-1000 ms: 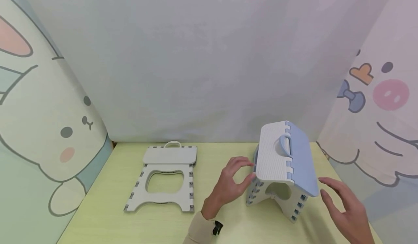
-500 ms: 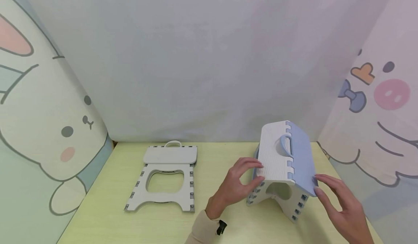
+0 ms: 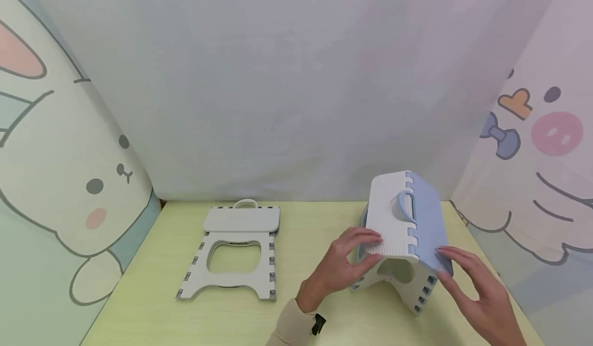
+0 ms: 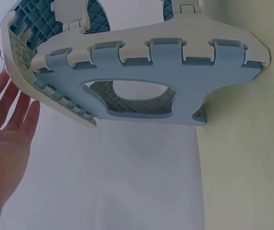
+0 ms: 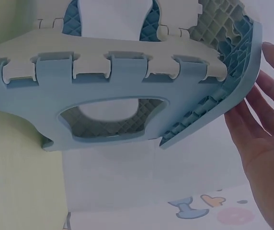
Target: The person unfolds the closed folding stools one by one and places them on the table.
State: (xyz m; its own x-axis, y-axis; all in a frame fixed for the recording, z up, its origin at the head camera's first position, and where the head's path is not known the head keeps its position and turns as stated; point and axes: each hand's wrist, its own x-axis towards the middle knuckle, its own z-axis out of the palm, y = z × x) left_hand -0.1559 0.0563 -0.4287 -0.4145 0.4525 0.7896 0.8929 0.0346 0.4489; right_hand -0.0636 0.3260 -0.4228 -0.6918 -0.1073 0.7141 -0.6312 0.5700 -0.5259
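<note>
A white and blue folding stool (image 3: 389,212) stands partly opened on the right side of the table, its two top panels sloping down like a roof from the hinged ridge. My left hand (image 3: 335,266) lies against the outside of the white panel, fingers fairly straight. On the other side, my right hand (image 3: 482,292) touches the lower outer part of the blue panel (image 3: 428,217) with its fingertips. Both wrist views show the ribbed undersides and the stool's blue leg panel (image 4: 185,76) from the side. The blue handle loop (image 3: 404,207) stands at the ridge.
Left of centre on the pale yellow-green table (image 3: 139,305) lies a grey-white folding stool (image 3: 243,279), folded flat, its handle toward the back. A pale curtain (image 3: 296,88) hangs behind. Cartoon-printed cloths (image 3: 51,181) flank both sides.
My left hand has moved right from the white panel's edge onto its surface. My right hand has come left from beside the blue panel to touch it. The stool looks unchanged.
</note>
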